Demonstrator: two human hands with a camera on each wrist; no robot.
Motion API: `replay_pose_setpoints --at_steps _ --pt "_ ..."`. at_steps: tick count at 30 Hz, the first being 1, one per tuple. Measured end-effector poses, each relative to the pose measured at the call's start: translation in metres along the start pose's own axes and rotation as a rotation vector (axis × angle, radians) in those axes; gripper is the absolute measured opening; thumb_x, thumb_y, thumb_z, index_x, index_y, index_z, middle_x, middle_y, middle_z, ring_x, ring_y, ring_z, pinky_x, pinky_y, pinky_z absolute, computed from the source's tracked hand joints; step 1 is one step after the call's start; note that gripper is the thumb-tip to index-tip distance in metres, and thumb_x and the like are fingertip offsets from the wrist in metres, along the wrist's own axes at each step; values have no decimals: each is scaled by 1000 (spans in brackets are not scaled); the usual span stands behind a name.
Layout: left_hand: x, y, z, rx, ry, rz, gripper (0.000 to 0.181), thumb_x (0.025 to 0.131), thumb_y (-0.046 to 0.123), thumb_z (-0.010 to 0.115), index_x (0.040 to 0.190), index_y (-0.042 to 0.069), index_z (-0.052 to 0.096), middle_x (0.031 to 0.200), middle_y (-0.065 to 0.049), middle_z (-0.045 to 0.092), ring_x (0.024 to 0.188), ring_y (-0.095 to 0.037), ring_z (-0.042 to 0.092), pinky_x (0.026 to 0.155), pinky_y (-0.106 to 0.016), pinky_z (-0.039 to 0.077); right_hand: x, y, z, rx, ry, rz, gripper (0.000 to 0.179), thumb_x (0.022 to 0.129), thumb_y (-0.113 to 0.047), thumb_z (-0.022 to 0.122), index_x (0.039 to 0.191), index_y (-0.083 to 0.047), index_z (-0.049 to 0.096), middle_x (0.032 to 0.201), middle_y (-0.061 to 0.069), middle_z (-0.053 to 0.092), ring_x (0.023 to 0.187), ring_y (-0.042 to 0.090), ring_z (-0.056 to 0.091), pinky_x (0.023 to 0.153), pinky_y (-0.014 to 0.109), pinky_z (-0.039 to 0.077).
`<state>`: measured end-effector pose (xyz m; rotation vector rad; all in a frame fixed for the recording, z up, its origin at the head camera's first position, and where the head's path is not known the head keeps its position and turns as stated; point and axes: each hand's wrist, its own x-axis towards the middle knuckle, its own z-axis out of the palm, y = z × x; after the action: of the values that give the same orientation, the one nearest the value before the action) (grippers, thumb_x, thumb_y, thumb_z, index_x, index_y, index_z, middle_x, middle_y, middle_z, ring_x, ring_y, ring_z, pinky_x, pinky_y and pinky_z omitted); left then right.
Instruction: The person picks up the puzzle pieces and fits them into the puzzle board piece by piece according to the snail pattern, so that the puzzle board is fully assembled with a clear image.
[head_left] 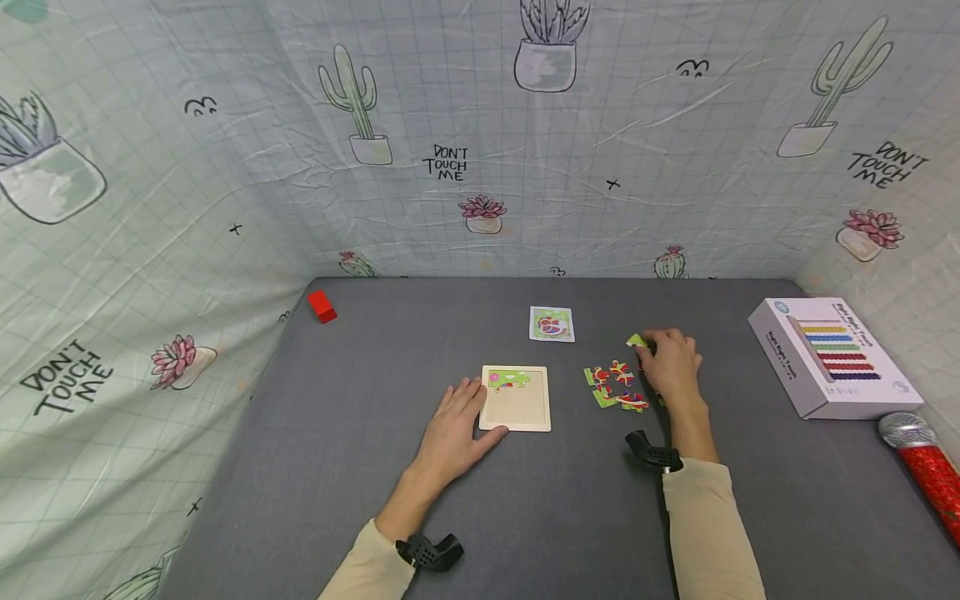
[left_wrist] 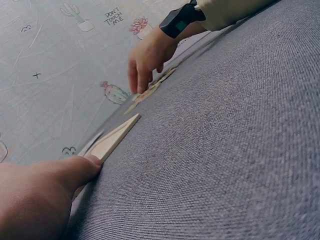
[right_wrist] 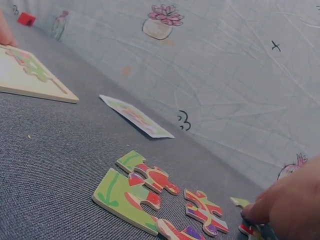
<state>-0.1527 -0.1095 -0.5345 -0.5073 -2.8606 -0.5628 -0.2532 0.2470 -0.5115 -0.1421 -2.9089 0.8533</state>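
Observation:
A square wooden puzzle tray (head_left: 517, 417) lies on the table, with joined green pieces (head_left: 510, 379) along its upper left inside. My left hand (head_left: 453, 429) rests at the tray's left side, fingers extended along that edge and thumb touching the lower edge. Loose jigsaw pieces (head_left: 603, 398), green, red and white, lie to the tray's right. Beyond them my right hand (head_left: 672, 367) bends its fingers down at a green puzzle piece (head_left: 636, 341), seemingly pinching it. In the right wrist view, the fingers partly cover this piece (right_wrist: 240, 201) and more pieces under the hand.
A square picture card (head_left: 552, 324) lies behind the tray. At the right stand a white box (head_left: 832, 358) and a red microphone (head_left: 926, 471). A red block (head_left: 322, 307) sits at the far left corner. Printed cloth (head_left: 420, 100) encloses the back and sides.

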Motion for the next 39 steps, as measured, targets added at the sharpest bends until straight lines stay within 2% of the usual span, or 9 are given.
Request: replay_pose_setpoints --at_steps 8,15,22,27,35,39 --pt "0 -1 1 3 3 5 77 90 53 68 144 0 52 148 -14 55 145 -32 43 123 -50 32 0 0 2 -11 2 -6 36 101 -15 57 133 1 59 134 29 48 125 50 37 94 64 32" --pt "0 -1 2 -5 7 4 77 90 52 68 144 1 52 149 -14 54 145 -32 44 122 -51 32 1 -1 2 -3 25 2 43 101 -13 58 140 1 53 130 31 45 119 49 39 92 65 32" --pt "-1 -1 1 -13 12 5 76 90 52 69 144 0 53 148 -15 54 144 -32 44 122 -51 32 0 -3 1 27 29 8 41 100 -12 59 138 1 55 132 30 45 121 48 37 94 64 32" --pt "-1 -1 1 -12 12 5 76 90 52 68 144 0 52 148 -15 54 145 -32 44 122 -51 32 0 -1 1 26 36 -16 38 100 -13 58 137 -1 57 130 29 49 120 49 38 91 63 32" --pt "0 -1 2 -8 6 5 77 90 53 67 144 1 52 149 -15 53 145 -32 43 123 -50 32 -1 -4 -3 49 56 -44 32 103 -12 49 131 0 60 109 25 56 106 44 46 83 60 33" --pt "0 -2 2 -5 6 6 77 90 53 67 144 1 52 149 -15 54 145 -32 44 122 -50 32 0 -10 -7 89 77 -81 35 103 -10 48 135 0 58 101 23 55 92 39 49 77 53 36"
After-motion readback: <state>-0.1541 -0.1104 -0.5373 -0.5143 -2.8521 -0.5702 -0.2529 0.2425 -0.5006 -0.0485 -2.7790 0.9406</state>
